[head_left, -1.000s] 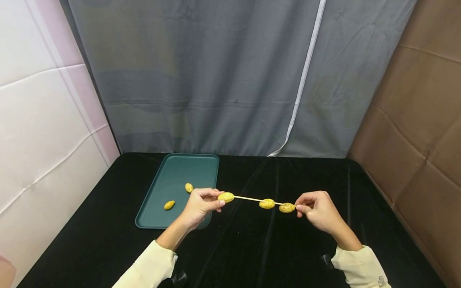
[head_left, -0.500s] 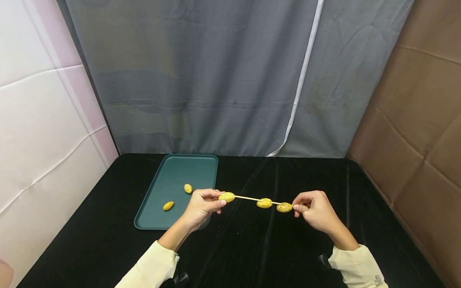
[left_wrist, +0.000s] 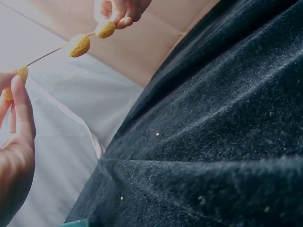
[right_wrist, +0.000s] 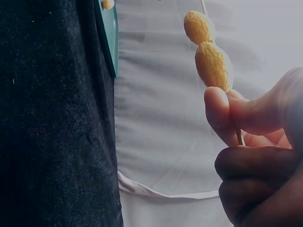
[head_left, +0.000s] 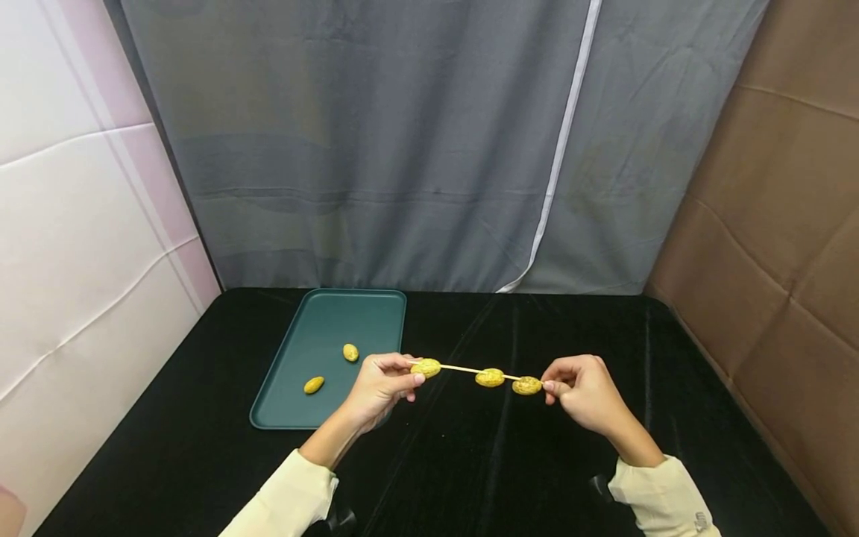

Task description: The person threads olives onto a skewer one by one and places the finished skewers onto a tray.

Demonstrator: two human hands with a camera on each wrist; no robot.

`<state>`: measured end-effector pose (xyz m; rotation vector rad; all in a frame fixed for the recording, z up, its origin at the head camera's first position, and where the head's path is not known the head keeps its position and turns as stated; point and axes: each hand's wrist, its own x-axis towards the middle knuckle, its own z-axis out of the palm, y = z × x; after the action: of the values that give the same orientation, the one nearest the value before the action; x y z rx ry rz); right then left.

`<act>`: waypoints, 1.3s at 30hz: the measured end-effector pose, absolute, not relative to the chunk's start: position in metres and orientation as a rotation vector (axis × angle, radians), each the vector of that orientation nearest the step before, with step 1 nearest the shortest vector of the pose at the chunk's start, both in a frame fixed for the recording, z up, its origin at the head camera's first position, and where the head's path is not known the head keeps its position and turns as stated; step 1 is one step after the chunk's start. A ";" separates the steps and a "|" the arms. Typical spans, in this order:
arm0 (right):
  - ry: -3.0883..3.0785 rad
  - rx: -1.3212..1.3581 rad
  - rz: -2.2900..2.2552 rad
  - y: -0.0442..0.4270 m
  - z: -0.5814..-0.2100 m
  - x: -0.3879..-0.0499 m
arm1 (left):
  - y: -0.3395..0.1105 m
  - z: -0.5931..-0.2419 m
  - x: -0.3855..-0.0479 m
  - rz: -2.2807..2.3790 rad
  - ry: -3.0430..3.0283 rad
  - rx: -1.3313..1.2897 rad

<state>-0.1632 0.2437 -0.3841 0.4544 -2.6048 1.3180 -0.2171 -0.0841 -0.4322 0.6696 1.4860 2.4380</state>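
Note:
A thin wooden skewer (head_left: 463, 368) is held up level between my two hands, above the black-covered table. Thumb and fingers of my left hand (head_left: 379, 388) pinch a yellow, wrinkled oval fruit (head_left: 426, 368) at the skewer's left end. Further along sit a second yellow fruit (head_left: 490, 378) and a third yellow fruit (head_left: 526, 385), close together on the right half. My right hand (head_left: 582, 391) grips the skewer's right end just beyond the third fruit. In the right wrist view the skewer's tail (right_wrist: 240, 137) runs behind the thumb, between the curled fingers.
Left of centre a dark green tray (head_left: 322, 313) lies on the black cloth (head_left: 510, 477), partly behind my left hand. Two loose yellow fruits rest on it, a nearer fruit (head_left: 313, 385) and a farther fruit (head_left: 350, 352). A grey curtain (head_left: 376, 149) hangs behind the table.
My hands have drawn slightly closer together. The bare stretch of skewer between the left fruit and the middle fruit is shorter. The loose fruits stay on the tray.

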 end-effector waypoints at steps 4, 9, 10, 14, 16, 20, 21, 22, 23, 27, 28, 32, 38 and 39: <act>-2.592 0.449 1.335 0.242 -0.382 -0.163 | -0.082 -0.431 -0.216 2.443 1.501 0.651; -2.582 0.442 1.337 0.240 -0.382 -0.163 | -0.079 -0.428 -0.215 2.444 1.504 0.649; -2.579 0.444 1.336 0.240 -0.381 -0.163 | -0.079 -0.428 -0.215 2.444 1.499 0.653; -2.575 0.442 1.331 0.238 -0.380 -0.163 | -0.077 -0.427 -0.215 2.441 1.481 0.659; -2.571 0.438 1.336 0.237 -0.378 -0.162 | -0.076 -0.427 -0.215 2.436 1.485 0.657; -2.569 0.434 1.344 0.235 -0.378 -0.161 | -0.074 -0.427 -0.215 2.431 1.508 0.650; -2.568 0.432 1.347 0.234 -0.377 -0.161 | -0.074 -0.427 -0.215 2.431 1.507 0.650; -2.567 0.432 1.348 0.234 -0.377 -0.161 | -0.073 -0.427 -0.214 2.431 1.503 0.652; -2.566 0.431 1.350 0.233 -0.377 -0.160 | -0.073 -0.427 -0.215 2.432 1.496 0.659; -2.555 0.429 1.349 0.232 -0.376 -0.160 | -0.072 -0.427 -0.215 2.426 1.482 0.686; -2.552 0.429 1.352 0.231 -0.376 -0.161 | -0.071 -0.427 -0.215 2.425 1.484 0.694; -2.553 0.428 1.372 0.228 -0.375 -0.161 | -0.071 -0.426 -0.214 2.429 1.488 0.708; -2.558 0.413 1.379 0.225 -0.374 -0.160 | -0.069 -0.426 -0.214 2.425 1.486 0.721; -2.558 0.412 1.378 0.225 -0.373 -0.159 | -0.068 -0.427 -0.214 2.425 1.485 0.720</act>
<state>-0.1595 0.2251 -0.3734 0.4121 -2.5576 1.3784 -0.2141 -0.0683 -0.4267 0.7196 1.4853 2.4253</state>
